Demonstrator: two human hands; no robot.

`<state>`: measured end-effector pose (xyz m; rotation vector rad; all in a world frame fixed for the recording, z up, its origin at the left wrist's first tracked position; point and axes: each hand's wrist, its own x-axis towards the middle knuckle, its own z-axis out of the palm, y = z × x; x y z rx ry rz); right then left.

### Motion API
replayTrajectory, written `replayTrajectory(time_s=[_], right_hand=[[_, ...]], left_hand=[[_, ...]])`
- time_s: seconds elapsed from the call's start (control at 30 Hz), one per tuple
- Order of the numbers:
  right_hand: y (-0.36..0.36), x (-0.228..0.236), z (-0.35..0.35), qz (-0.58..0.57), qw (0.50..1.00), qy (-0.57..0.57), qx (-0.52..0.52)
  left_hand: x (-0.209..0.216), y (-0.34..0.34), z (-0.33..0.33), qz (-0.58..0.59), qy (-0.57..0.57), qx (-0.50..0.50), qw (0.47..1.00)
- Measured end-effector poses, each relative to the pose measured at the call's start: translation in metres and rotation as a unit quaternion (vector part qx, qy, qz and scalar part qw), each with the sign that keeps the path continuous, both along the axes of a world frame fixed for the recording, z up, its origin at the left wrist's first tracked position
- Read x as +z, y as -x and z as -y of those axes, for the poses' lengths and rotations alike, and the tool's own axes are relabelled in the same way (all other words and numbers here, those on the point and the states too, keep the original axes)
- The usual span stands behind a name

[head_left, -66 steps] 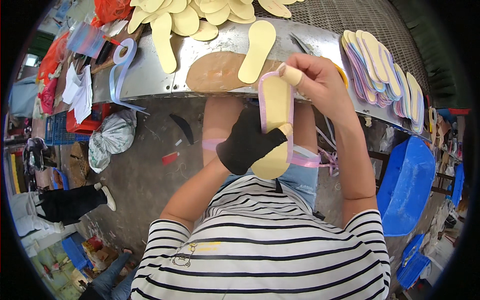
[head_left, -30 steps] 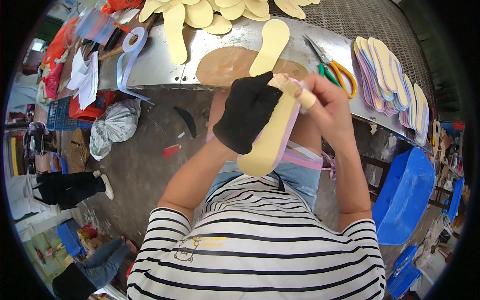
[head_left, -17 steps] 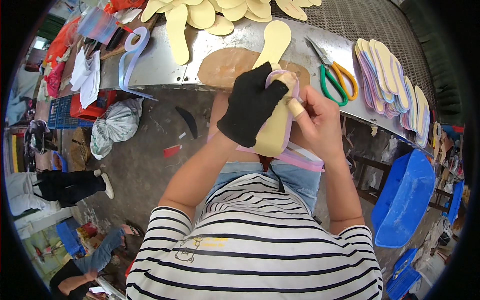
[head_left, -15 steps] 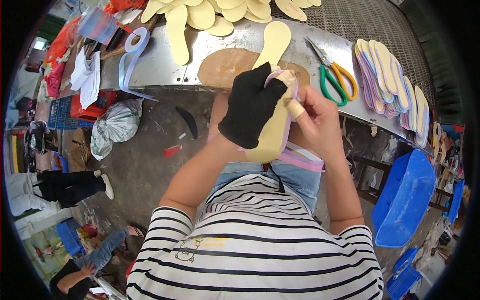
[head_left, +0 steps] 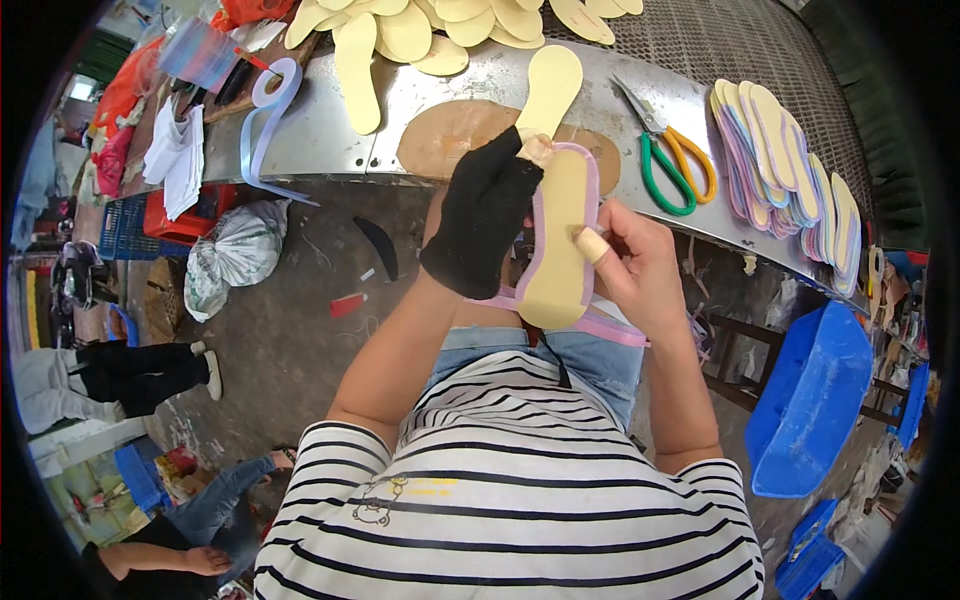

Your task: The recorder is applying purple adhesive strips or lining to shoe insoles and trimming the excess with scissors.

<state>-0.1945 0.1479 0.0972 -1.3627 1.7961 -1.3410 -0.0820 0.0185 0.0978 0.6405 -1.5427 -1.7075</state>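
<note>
I hold a pale yellow shoe insole (head_left: 560, 240) upright over my lap, with a lilac strip (head_left: 592, 200) running round its edge. My left hand (head_left: 485, 220), in a black glove, grips the insole's left side and top. My right hand (head_left: 640, 265), a tan bandage on one finger, presses the strip against the insole's right edge. The strip's loose end (head_left: 615, 330) trails across my lap.
The metal bench (head_left: 320, 130) ahead carries loose yellow insoles (head_left: 355, 60), a brown oval pad (head_left: 450, 135), green-and-orange scissors (head_left: 670, 160) and a row of edged insoles (head_left: 790, 170). A blue bin (head_left: 815, 400) stands at my right. Other people's legs and arm show at lower left.
The insole has been turned in my hands, first tilted, now upright. My right hand has slid from its top down along the right edge with the strip.
</note>
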Motion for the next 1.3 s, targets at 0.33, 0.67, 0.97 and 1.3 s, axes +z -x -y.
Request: replayTrajectory(time_s=[0.33, 0.67, 0.97, 1.3], right_hand=[[0.021, 0.015, 0.015, 0.179, 0.983, 0.042, 0.012], [0.021, -0.001, 0.019, 0.140, 0.976, 0.156, -0.050], [0.041, -0.017, 0.023, 0.349, 0.935, 0.060, -0.033], [0.028, -0.012, 0.024, 0.275, 0.957, 0.082, -0.036]], left_hand=[[0.016, -0.003, -0.015, 0.108, 0.197, -0.023, 0.974], [-0.019, -0.007, -0.001, -0.036, -0.332, -0.287, 0.898], [-0.018, -0.015, -0.008, 0.129, -0.098, -0.276, 0.947], [-0.002, 0.016, -0.006, 0.107, 0.055, -0.079, 0.990]])
